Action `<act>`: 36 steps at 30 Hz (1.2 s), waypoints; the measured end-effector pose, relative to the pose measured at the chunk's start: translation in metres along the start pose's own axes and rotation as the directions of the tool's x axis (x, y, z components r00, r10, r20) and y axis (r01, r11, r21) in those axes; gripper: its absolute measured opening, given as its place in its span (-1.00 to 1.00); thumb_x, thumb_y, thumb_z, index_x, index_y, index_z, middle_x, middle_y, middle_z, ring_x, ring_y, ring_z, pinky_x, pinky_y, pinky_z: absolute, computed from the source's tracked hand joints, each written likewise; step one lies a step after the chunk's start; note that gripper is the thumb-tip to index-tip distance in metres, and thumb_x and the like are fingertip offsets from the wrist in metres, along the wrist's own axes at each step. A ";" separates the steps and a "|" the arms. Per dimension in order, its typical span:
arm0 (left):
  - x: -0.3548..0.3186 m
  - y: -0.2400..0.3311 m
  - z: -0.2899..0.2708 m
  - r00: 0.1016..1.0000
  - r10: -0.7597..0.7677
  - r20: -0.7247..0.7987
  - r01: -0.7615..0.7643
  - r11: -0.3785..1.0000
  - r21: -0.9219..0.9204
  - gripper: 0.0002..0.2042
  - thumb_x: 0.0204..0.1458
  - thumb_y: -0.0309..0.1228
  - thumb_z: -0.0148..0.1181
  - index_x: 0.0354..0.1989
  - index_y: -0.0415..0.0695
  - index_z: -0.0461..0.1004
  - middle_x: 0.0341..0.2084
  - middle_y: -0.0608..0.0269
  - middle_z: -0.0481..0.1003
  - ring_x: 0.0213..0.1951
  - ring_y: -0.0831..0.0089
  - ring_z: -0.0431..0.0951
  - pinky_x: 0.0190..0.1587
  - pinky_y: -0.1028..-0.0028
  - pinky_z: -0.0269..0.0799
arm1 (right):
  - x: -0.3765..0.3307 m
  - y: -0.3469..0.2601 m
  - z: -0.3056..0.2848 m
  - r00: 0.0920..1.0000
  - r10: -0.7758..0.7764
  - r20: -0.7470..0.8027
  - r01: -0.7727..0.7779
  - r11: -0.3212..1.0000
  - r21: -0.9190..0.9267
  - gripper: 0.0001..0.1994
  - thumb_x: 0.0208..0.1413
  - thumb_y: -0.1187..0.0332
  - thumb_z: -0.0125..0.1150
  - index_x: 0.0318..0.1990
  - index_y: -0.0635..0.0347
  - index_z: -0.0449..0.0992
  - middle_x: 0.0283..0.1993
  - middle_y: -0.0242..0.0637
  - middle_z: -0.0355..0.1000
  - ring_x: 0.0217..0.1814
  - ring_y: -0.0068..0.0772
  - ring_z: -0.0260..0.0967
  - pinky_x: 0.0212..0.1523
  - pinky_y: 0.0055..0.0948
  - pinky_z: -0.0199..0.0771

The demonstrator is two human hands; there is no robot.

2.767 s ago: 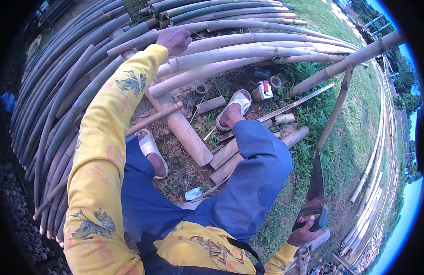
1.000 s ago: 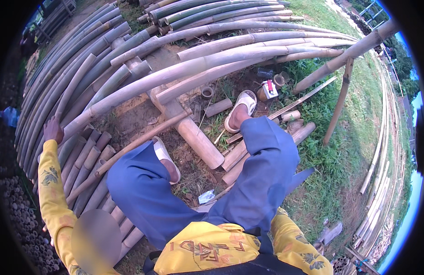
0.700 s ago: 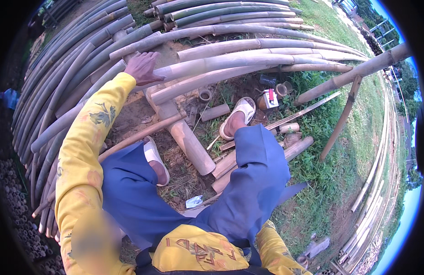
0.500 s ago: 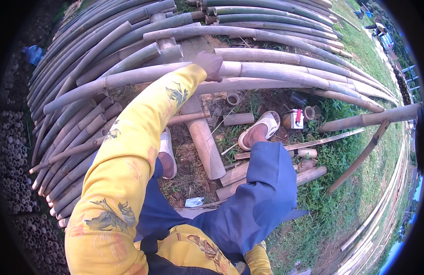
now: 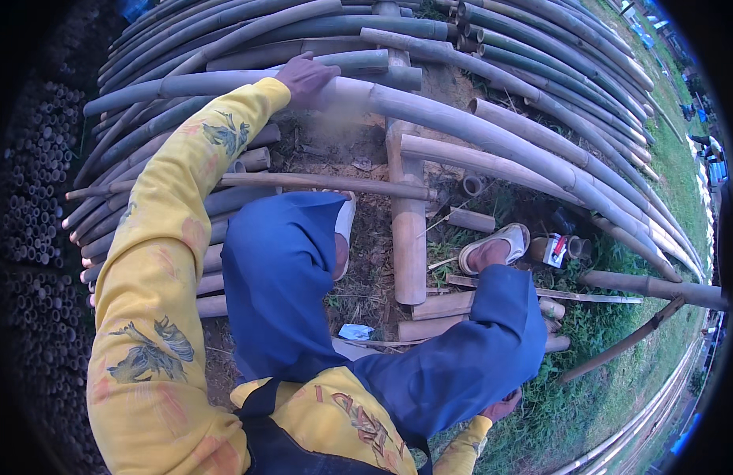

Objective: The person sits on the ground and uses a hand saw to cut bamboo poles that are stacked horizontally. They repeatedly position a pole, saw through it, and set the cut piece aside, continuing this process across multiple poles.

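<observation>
My left hand (image 5: 307, 81), at the end of a yellow sleeve, is closed over a long pale bamboo pole (image 5: 446, 119). The pole crosses from the stacked bamboo on the left to the far right, above a thick bamboo crosspiece (image 5: 408, 253). Part of the pole near my hand is blurred. Low on the right, my right hand (image 5: 503, 405) is beside my thigh, which partly covers it; its fingers do not show clearly. A thinner bamboo stick (image 5: 327, 184) lies across the crosspiece, nearer to me.
Stacked bamboo poles (image 5: 263, 55) fill the left and back. Short cut pieces (image 5: 438, 305) lie between my feet. A white-and-red box (image 5: 555, 249) stands past my right foot. On the right, a bamboo post (image 5: 651, 290) rests on a slanted prop (image 5: 624, 340).
My left hand has shifted the bamboo pole away from me, toward the back stack. The view has turned, and my right hand has come into sight beside my thigh.
</observation>
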State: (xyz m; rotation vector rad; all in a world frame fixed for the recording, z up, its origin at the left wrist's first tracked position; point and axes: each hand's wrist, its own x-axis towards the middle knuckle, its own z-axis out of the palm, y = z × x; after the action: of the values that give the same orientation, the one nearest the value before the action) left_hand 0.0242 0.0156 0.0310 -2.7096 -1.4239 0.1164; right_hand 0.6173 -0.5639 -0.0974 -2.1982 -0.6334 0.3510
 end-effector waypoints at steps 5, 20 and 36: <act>-0.077 -0.087 -0.001 0.963 -0.260 0.070 0.257 0.965 0.041 -0.50 -0.14 -0.18 0.44 0.00 0.01 0.43 -0.17 0.12 0.65 -0.03 0.18 0.63 0.16 0.13 0.23 | 0.082 -0.149 -0.033 0.926 -0.375 -0.043 0.375 0.927 -0.014 -0.58 0.30 0.64 -0.10 0.29 0.27 0.39 -0.08 -0.21 0.49 -0.03 -0.40 0.43 0.05 -0.41 0.45; -0.248 -0.078 0.090 0.411 -0.871 -0.270 0.785 0.488 -0.381 -0.44 0.05 -0.22 0.32 0.24 -0.04 0.34 -0.04 0.02 0.53 0.07 0.00 0.54 0.17 0.10 0.39 | 0.035 -0.358 0.369 -0.216 -0.557 0.802 0.944 0.090 0.317 -0.40 0.07 0.28 0.35 0.27 0.19 0.33 0.08 -0.07 0.43 0.19 0.08 0.39 0.19 0.02 0.39; -0.212 0.028 0.138 0.095 -0.913 0.396 -0.281 -0.406 -0.870 -0.70 0.32 -0.12 0.13 -0.17 -0.13 0.47 -0.36 0.21 0.64 -0.41 0.46 0.64 -0.28 0.43 0.55 | 0.072 -0.345 0.348 -0.163 -0.662 0.732 0.883 0.233 0.408 -0.64 -0.12 0.37 0.35 -0.14 0.27 0.45 -0.23 0.07 0.50 -0.16 0.21 0.52 -0.10 -0.01 0.55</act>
State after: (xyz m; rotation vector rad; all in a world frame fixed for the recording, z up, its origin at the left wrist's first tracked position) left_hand -0.0872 -0.1698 -0.1029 -0.3567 -2.4762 -2.9462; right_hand 0.4118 -0.1150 -0.0567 -1.1241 -2.5993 0.6286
